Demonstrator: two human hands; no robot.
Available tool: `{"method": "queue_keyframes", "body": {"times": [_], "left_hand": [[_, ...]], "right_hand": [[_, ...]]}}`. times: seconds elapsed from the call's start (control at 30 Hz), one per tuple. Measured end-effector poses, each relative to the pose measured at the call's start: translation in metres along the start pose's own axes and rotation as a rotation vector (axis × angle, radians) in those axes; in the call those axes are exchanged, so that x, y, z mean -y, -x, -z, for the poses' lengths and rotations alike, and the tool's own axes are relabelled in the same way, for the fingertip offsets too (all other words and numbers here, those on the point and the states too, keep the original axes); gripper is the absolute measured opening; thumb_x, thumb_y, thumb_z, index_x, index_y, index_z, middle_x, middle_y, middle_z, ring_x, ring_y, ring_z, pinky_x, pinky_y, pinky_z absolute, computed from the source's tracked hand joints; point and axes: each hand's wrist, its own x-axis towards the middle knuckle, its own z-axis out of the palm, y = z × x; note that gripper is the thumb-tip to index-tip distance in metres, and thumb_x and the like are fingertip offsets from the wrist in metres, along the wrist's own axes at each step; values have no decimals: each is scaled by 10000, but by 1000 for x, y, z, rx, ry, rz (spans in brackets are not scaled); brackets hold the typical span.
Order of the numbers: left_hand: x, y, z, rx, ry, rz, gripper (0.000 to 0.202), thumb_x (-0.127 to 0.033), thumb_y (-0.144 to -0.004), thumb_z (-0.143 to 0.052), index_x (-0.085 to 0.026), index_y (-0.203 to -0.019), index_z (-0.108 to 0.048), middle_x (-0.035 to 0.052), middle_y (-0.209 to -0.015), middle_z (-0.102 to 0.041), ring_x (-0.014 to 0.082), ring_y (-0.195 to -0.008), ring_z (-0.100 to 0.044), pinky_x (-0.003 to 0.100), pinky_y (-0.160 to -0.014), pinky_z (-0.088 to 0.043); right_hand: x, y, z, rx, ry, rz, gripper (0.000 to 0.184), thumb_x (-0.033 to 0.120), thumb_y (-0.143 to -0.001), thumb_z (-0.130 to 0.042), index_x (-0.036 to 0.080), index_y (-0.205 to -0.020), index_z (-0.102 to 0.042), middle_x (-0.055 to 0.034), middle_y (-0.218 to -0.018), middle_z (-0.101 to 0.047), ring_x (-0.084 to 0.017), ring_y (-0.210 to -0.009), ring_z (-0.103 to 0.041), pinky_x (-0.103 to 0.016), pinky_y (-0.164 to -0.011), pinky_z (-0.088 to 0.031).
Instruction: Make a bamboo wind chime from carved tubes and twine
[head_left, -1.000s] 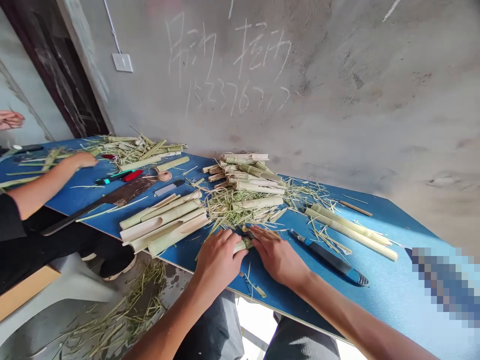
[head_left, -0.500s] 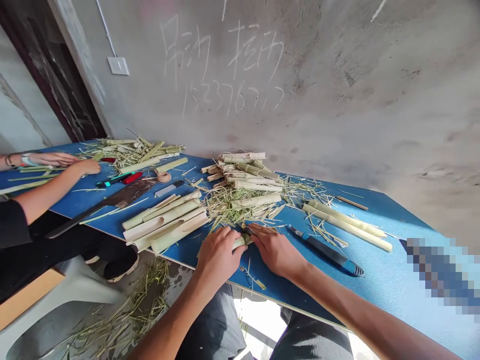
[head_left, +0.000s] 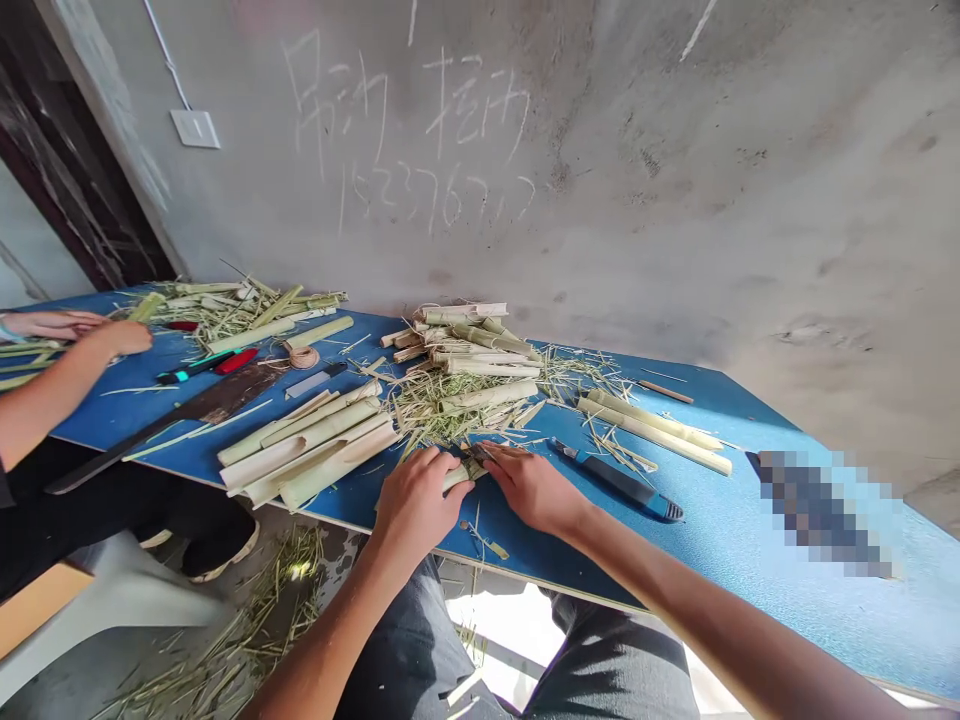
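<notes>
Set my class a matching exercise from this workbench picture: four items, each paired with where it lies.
Items:
1. short bamboo piece
2. blue-handled utility knife
3. ball of twine
4. rusty machete

Places:
A. right of the right hand
B. just below a pale green bamboo stick
C. between the right hand and left hand
D. along the blue table front edge, by the co-worker's lap

Pairs: 1-C, 2-A, 3-B, 4-D

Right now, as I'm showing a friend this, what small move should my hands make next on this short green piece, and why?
Probably pin the short green stalk with your left hand and free your right hand to take the blue-handled knife: both hands are on the stalk, and the knife lies beside the right hand.
</notes>
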Motion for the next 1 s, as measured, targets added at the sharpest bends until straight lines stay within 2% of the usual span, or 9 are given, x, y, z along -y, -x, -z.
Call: {"method": "queue_keyframes", "body": {"times": [0.07, 0.27, 0.33, 0.43, 0.6, 0.7, 0.77, 0.87, 1.0], "left_hand": [[0, 0, 1, 5, 10, 11, 101, -285, -925, -770, -224, -984, -716, 43, -1018, -761, 250, -1012, -720, 341, -840, -548], [3, 1, -2, 1, 23, 10, 126, -324, -938, -754, -218, -993, -717, 43, -1029, -768, 245, -1011, -718, 338, -853, -547], [3, 2, -2, -14, 18, 0, 139, -330, -942, -751, -220, -1022, -725, 48, -1051, -775, 244, -1024, -719, 337, -870, -547], [5, 0, 3, -11, -22, -49, 133, -300, -954, -739, -232, -1068, -751, 50, -1062, -784, 238, -1012, -721, 338, -875, -539], [22, -9, 19, 103, -89, -215, 198, -271, -970, -730, -258, -1163, -771, 39, -1066, -795, 243, -1023, -714, 367, -910, -517], [29, -10, 19, 88, -43, -201, 227, -291, -993, -704, -239, -1205, -766, 43, -1057, -791, 230, -992, -714, 354, -902, -526], [28, -7, 15, 56, -56, -184, 247, -318, -999, -696, -233, -1220, -766, 49, -1006, -782, 230, -956, -710, 349, -878, -532], [24, -2, 10, 9, -86, -173, 235, -340, -991, -702, -252, -1195, -780, 53, -950, -764, 234, -944, -701, 338, -862, -537], [23, 2, 8, -5, -25, -159, 256, -329, -973, -727, -257, -1212, -783, 58, -996, -766, 235, -979, -701, 329, -878, -550]], "right_hand": [[5, 1, -2, 1, 17, -9, 404, 241, -1113, -354, 144, -1279, -709, -157, -1236, -749, -247, -1231, -703, -379, -1084, -568], [-5, 2, 3, -17, 86, 10, 471, 140, -1054, -379, 114, -1464, -609, -182, -1502, -583, -288, -1432, -549, -477, -1214, -470], [-14, 2, 7, -43, 108, -13, 475, 159, -1073, -346, 130, -1461, -620, -183, -1484, -598, -300, -1413, -569, -518, -1195, -483], [-20, 5, 10, -11, 94, 44, 436, 257, -1105, -377, 190, -1437, -652, -122, -1436, -652, -257, -1343, -633, -469, -1168, -524], [-18, 16, 24, 31, 90, 155, 411, 285, -1106, -404, 227, -1372, -712, -66, -1388, -692, -260, -1320, -637, -485, -1140, -543], [-14, 17, 30, -57, 104, 81, 409, 299, -1116, -402, 247, -1377, -712, -68, -1327, -724, -265, -1203, -690, -476, -1035, -599], [-10, 15, 27, -80, 72, 38, 410, 307, -1117, -410, 249, -1407, -694, -72, -1346, -714, -265, -1225, -682, -478, -1064, -588], [-6, 13, 20, 17, 7, 113, 431, 308, -1075, -512, 244, -1484, -633, -73, -1489, -617, -293, -1393, -582, -531, -1201, -486], [-11, 16, 31, 167, -98, 247, 619, 109, -985, -487, 299, -1573, -527, -12, -1595, -508, -227, -1493, -481, -477, -1281, -396]]}}
